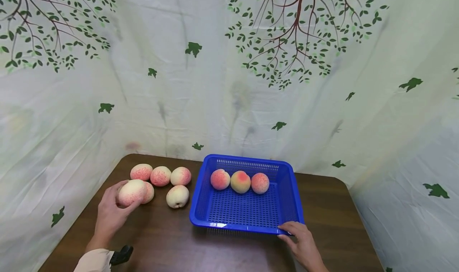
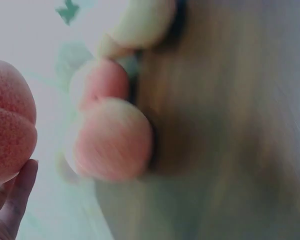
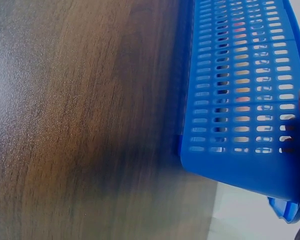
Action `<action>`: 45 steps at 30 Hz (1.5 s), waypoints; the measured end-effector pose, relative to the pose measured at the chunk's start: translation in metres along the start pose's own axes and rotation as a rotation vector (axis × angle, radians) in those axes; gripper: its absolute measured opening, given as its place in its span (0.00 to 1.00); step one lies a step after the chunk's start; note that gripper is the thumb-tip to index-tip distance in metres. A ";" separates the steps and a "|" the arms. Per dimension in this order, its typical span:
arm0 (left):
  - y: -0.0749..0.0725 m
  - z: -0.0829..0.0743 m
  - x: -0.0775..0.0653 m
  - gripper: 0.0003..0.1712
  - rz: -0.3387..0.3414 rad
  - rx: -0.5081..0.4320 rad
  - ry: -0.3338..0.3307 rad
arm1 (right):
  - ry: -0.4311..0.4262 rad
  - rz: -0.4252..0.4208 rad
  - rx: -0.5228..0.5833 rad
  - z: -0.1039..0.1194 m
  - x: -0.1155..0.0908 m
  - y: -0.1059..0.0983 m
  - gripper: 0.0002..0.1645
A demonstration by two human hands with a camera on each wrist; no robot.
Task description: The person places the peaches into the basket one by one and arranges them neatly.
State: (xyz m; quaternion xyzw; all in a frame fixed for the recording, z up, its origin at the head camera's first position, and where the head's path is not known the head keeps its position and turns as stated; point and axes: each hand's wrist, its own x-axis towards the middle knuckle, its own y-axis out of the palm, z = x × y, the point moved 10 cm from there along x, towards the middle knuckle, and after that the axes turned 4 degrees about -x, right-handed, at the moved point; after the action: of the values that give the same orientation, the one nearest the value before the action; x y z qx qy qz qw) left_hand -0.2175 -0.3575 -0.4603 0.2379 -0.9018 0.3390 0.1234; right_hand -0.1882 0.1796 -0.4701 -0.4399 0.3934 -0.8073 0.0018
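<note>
My left hand (image 1: 112, 213) holds a pale peach speckled with pink (image 1: 131, 193), thumb on one side and fingers on the other. In the left wrist view this peach (image 2: 9, 125) shows its crease, with fingertips at its lower end. Just behind it in the head view, another peach (image 1: 148, 193) is partly hidden. My right hand (image 1: 300, 242) grips the near right corner of a blue plastic basket (image 1: 247, 227), thumb below the rim and fingers over it. Three peaches lie in a row inside the basket, among them a yellowish one (image 1: 240, 182) in the middle.
Left of the basket, three peaches stand in a row, one of them in the middle (image 1: 160, 176). A creamy white peach (image 1: 177, 196) lies nearer. The brown wooden table (image 1: 165, 240) meets a leaf-printed cloth (image 1: 215, 104) at its back and sides.
</note>
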 end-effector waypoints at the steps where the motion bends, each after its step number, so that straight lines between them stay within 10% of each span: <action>1: 0.002 -0.007 0.001 0.41 -0.001 -0.011 0.024 | 0.008 0.009 -0.003 0.000 0.000 0.000 0.22; 24: 0.075 -0.134 0.021 0.38 0.218 -0.141 0.360 | -0.008 0.001 0.005 -0.001 0.006 0.003 0.22; 45: 0.180 -0.174 0.004 0.34 0.623 -0.025 0.454 | 0.000 -0.004 0.003 0.001 0.000 -0.001 0.22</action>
State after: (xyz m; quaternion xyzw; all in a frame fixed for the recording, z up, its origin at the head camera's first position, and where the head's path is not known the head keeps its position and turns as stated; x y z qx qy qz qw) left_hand -0.3029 -0.1241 -0.4293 -0.1302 -0.8846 0.3935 0.2139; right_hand -0.1874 0.1797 -0.4692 -0.4408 0.3913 -0.8078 0.0008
